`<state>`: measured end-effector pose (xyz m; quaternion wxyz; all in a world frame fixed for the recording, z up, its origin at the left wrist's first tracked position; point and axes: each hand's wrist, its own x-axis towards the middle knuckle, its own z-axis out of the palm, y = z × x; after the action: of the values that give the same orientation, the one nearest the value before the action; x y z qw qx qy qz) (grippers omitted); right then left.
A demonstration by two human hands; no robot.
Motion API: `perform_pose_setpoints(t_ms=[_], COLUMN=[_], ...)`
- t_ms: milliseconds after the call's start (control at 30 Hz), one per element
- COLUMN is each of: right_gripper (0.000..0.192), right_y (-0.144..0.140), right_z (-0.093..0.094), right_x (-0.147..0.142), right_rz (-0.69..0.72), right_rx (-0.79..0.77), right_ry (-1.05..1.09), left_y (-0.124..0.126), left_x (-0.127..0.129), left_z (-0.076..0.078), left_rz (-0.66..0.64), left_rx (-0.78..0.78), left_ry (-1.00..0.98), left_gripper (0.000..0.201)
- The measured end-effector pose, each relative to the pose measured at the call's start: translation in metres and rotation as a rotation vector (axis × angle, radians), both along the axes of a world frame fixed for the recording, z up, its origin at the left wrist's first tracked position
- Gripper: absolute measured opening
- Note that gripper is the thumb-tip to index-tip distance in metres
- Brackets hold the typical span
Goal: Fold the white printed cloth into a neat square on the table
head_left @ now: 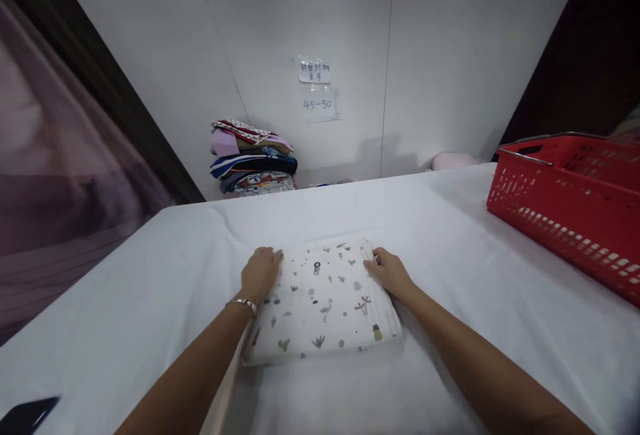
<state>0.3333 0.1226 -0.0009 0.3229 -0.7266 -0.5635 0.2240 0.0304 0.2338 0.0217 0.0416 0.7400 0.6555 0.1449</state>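
Observation:
A folded white cloth (320, 308), printed with small plants, a flamingo and a pineapple, lies on the white-covered table (165, 282) in front of me. My left hand (261, 274) grips its left edge near the far corner, fingers curled at the side; a silver bracelet circles that wrist. On the opposite side my right hand (391, 274) holds the right edge near the far corner, thumb on top. The cloth's layers show along its right side. Its near edge looks slightly raised and blurred.
To the right stands a red perforated basket (565, 222) with a metal handle. Behind the table's far edge rises a stack of folded fabrics (255, 158). Two paper signs (321, 104) hang on the white wall. A dark flat object (30, 415) lies at the near left; a curtain (65, 155) hangs beyond.

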Motion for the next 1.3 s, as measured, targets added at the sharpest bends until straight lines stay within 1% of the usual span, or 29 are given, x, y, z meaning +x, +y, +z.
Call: perform_pose_setpoints(t_ms=[67,100,133,200,300,333,433,567,700,800,867,1000,1100,1300], right_gripper=[0.020,0.021,0.022,0.023,0.020,0.018,0.016,0.016,0.023,0.029,0.030,0.026,0.025,0.027], right_y=[0.002,0.003,0.004,0.005,0.006,0.006,0.005,0.006,0.015,0.023,0.026,0.027,0.026,0.025], right_z=[-0.004,-0.006,-0.007,-0.008,-0.008,-0.008,-0.009,-0.010,-0.013,-0.017,-0.020,-0.024,-0.024,-0.023], right_x=[0.000,0.000,0.000,0.001,0.002,0.002,0.002,0.003,0.004,0.006,0.007,0.008,0.008,0.009], right_rz=[-0.032,-0.044,-0.054,-0.069,-0.057,-0.043,-0.006,0.013,0.044,0.030,0.019,0.003,-0.024,0.002], right_rx=[0.002,0.000,-0.001,0.012,0.079,0.106,0.168,0.203,0.217,0.216,0.220,0.229,0.230,0.229], right_ry=[0.056,0.081,0.103,0.126,0.084,0.063,0.017,0.014,0.155,0.312,0.380,0.406,0.414,0.522], left_y=[-0.001,-0.002,-0.004,-0.011,-0.021,-0.024,-0.026,-0.023,-0.022,-0.023,-0.024,-0.024,-0.025,-0.026], left_x=[0.015,0.026,0.039,0.070,0.115,0.126,0.147,0.152,0.156,0.162,0.166,0.167,0.166,0.165], left_z=[0.008,0.011,0.013,0.013,0.010,0.008,0.001,-0.007,-0.011,-0.013,-0.014,-0.016,-0.018,-0.020], left_rz=[-0.067,-0.145,-0.251,-0.440,-0.639,-0.677,-0.697,-0.690,-0.688,-0.663,-0.649,-0.616,-0.622,-0.648], left_rx=[0.098,0.140,0.154,0.145,0.127,0.118,0.067,0.046,0.023,0.000,0.006,0.037,0.066,0.082], left_ry=[0.073,0.074,0.052,-0.019,-0.129,-0.159,-0.193,-0.194,-0.223,-0.232,-0.246,-0.326,-0.399,-0.456], left_gripper=[0.038,0.037,0.036,0.031,0.023,0.021,0.021,0.023,0.023,0.023,0.022,0.015,0.011,0.013])
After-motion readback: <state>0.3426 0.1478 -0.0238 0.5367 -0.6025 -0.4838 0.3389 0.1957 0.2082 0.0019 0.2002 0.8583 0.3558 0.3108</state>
